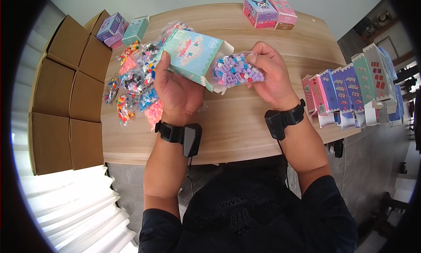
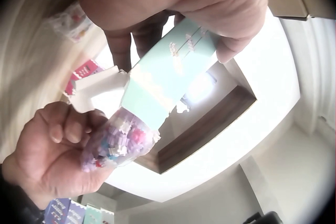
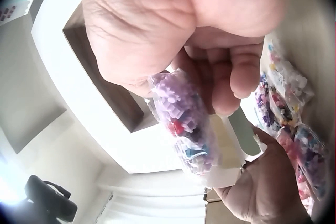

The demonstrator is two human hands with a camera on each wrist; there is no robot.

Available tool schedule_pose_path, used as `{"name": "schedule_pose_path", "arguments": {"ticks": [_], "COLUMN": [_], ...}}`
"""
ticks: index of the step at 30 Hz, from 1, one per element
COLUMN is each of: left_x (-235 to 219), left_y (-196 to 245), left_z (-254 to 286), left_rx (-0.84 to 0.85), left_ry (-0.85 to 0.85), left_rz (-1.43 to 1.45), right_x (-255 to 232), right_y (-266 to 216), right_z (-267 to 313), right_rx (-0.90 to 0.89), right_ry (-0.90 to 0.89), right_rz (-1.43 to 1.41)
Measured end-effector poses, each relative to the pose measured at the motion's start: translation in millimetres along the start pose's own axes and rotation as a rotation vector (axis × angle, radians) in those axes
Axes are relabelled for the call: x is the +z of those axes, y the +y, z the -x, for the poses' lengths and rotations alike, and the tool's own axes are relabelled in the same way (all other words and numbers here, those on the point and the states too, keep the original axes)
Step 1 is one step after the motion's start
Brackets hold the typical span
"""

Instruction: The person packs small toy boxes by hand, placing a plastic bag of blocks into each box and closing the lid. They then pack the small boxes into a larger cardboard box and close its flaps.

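My left hand [image 1: 177, 90] grips a mint-green and blue cardboard box [image 1: 191, 52], thumb along its near left edge. The box's open end, its white flaps spread, faces right. Just outside that opening, my right hand [image 1: 276, 75] pinches a clear plastic bag of building bricks [image 1: 237, 69], mostly lilac with some blue, white and red. In the left wrist view the bag [image 2: 122, 139] overlaps the box's [image 2: 165, 71] end. The right wrist view shows the bag [image 3: 184, 124] hanging from the thumb and fingers.
Several clear bags of coloured bricks [image 1: 138, 77] lie heaped left of the hands. Brown cartons [image 1: 52, 93] line the left edge. Small boxes stand at the back left [image 1: 112, 29] and back right [image 1: 261, 12]. A row of opened boxes [image 1: 346, 88] runs along the right edge.
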State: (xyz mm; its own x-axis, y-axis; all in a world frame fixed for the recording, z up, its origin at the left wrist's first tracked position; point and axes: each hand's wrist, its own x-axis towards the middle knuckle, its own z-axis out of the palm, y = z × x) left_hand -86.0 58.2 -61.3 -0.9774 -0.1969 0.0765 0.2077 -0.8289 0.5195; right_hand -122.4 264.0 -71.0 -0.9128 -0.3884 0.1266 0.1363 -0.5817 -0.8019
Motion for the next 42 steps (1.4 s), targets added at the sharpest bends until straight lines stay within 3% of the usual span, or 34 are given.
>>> {"name": "schedule_pose_path", "arguments": {"ticks": [5, 8, 20, 23, 26, 29, 32, 35, 38, 42], "left_x": [-8, -8, -4, -7, -4, -1, -14, -21, -24, -10], "left_y": [-1, -1, -1, -1, -2, -6, -10, -10, -11, -10], "left_z": [-3, -3, -1, -1, 2, 5, 3, 2, -1, 3], "left_rx": [-0.081, -0.085, -0.115, -0.111, -0.11, -0.107, -0.214, -0.311, -0.317, -0.218], "left_ry": [0.016, 0.018, 0.027, -0.029, -0.07, -0.099, -0.13, -0.137, -0.14, -0.061], "left_rz": [0.057, 0.043, 0.072, 0.063, 0.032, -0.021, -0.075, -0.075, -0.03, -0.02], "right_x": [-7, -2, 12, 21, 20, 27, 23, 19, 19, 12], "right_y": [-6, -3, 4, 15, 17, 17, 17, 15, 11, 19], "right_z": [-1, 1, 12, 12, 12, 9, 6, 4, 4, 1], "right_rx": [-0.141, -0.323, -0.667, -0.673, -0.345, -0.17, -0.072, -0.01, -0.026, -0.279], "right_ry": [0.01, 0.055, 0.061, 0.129, 0.173, 0.234, 0.3, 0.232, 0.231, 0.321], "right_rz": [0.093, 0.325, 0.626, 0.56, 0.43, 0.445, 0.316, 0.193, 0.2, 0.36]}}
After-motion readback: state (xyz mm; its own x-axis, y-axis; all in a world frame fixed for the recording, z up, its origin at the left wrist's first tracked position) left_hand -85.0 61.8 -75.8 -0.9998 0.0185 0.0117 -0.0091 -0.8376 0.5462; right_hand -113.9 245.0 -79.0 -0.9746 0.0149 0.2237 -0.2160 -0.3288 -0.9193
